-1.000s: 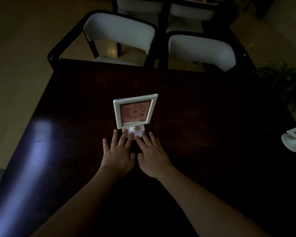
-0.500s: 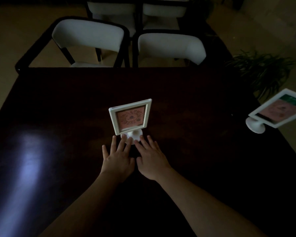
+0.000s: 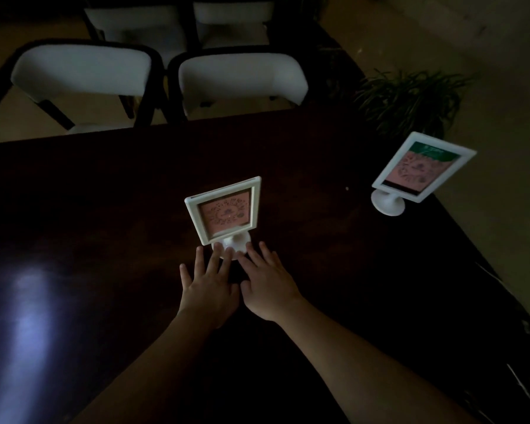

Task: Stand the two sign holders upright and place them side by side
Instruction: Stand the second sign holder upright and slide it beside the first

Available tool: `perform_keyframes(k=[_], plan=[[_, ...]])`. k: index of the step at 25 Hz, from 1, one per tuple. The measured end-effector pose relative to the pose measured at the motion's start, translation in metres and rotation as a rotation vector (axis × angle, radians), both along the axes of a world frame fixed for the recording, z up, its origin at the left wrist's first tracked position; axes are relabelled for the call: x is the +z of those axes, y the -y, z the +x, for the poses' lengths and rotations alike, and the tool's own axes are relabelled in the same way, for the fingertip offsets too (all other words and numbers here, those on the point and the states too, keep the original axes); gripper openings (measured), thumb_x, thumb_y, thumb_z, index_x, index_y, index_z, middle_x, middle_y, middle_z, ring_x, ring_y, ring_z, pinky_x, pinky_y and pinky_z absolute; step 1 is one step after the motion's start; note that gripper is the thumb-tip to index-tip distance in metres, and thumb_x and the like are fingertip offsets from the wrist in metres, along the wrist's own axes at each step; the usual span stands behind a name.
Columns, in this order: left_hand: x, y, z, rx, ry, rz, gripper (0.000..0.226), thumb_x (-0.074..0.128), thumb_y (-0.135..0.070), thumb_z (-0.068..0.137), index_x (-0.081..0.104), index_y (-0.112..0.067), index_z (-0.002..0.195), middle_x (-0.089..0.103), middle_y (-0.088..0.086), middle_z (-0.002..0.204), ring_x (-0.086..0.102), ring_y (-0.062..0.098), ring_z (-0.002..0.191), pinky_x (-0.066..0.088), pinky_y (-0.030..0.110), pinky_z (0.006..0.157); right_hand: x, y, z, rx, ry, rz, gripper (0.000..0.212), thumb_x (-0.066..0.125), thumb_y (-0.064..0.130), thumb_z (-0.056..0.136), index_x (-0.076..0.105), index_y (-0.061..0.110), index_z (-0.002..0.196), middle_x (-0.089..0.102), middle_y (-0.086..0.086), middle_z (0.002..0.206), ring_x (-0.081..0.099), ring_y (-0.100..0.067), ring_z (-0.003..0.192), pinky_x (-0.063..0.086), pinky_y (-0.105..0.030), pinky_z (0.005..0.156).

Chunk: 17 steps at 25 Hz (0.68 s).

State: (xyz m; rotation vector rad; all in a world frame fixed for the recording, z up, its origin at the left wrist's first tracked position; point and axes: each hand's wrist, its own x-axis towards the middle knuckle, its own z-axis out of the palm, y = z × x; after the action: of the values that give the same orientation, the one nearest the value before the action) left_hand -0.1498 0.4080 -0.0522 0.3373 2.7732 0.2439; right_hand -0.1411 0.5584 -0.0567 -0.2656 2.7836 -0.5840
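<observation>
Head view: both hands' spread, ungrasping fingers (image 3: 217, 255) touch the upright sign holder's (image 3: 225, 209) base.

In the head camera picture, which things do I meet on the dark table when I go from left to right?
Left hand → white-framed sign holder with pink card → right hand → second white-framed sign holder with pink and green card, near the right edge of the dark wooden table.

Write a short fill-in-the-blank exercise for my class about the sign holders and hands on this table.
1. Both sign holders stand ____ on the dark table.
2. The left hand and right hand touch the near sign holder at its round ____.
3. The far sign holder stands near the table's ____ edge.

Missing words: upright; base; right
</observation>
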Motion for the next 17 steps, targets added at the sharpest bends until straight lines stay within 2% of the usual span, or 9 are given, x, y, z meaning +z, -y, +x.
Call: perform_keyframes(k=[11,17], plan=[[-0.002,-0.098,-0.003,-0.007,0.017,-0.023,0.076,0.030,-0.053,0.094,-0.011,-0.028,0.153,-0.019,-0.001,0.162,-0.024,0.032,0.144,-0.003,0.064,0.112,0.004,-0.100,0.000,0.004,0.004,-0.010,0.065,0.038,0.031,0.098,0.013,0.027,0.158,0.003,-0.002,0.168,-0.009,-0.026,0.152,0.001,-0.048,0.122],[-0.003,-0.127,0.001,0.020,0.049,-0.009,0.077,0.029,-0.054,0.093,-0.013,-0.029,0.152,-0.021,-0.002,0.161,-0.024,0.034,0.143,-0.002,0.063,0.113,0.002,-0.126,0.003,0.005,0.016,0.006,0.067,0.038,0.029,0.097,0.012,0.026,0.158,0.002,-0.002,0.168,-0.009,-0.025,0.152,0.001,-0.047,0.123]])
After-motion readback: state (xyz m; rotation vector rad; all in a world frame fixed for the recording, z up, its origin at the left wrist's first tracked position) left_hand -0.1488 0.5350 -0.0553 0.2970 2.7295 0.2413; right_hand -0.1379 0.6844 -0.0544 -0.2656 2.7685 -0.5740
